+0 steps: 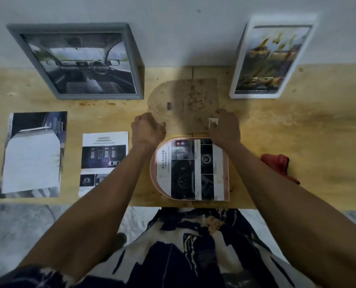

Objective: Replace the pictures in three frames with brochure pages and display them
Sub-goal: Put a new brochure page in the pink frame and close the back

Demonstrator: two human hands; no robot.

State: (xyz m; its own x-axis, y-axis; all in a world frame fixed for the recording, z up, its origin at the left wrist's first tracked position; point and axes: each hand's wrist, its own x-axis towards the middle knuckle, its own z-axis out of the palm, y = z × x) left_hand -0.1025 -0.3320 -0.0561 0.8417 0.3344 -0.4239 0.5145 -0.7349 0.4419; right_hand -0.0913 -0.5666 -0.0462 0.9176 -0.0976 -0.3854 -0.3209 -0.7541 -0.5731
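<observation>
Head view, one wooden table (297, 129) set against a pale wall (173, 28). Item: arched backing board (185, 102), brown and stained, lying flat at the middle of the table toward its far edge, with a small dark hanger fitting on its face. The left hand (147, 129) has its fingers curled over the board's rounded left edge and grips it; the right hand (225, 127) rests on the board's near right corner, its fingers bent over a small white tab (213, 122), though whether they pinch the tab or only press on it cannot be told. Item: arched pink frame (226, 173), lying flat at the table's near edge just in front of the board, carrying a brochure page headed "ADVANCED" (185, 169) turned sideways. Item: grey frame (79, 61), standing at the far left and leaning on the wall, showing a car-interior picture. Item: white frame (272, 59), standing at the far right against the wall, showing a yellow-toned picture. Item: loose "SAFETY" brochure page (104, 161), flat on the near left of the table, partly under the left forearm. Item: another loose printed page (33, 154), flat by the left edge. Item: red cloth (276, 163), on the table just right of the right forearm.
</observation>
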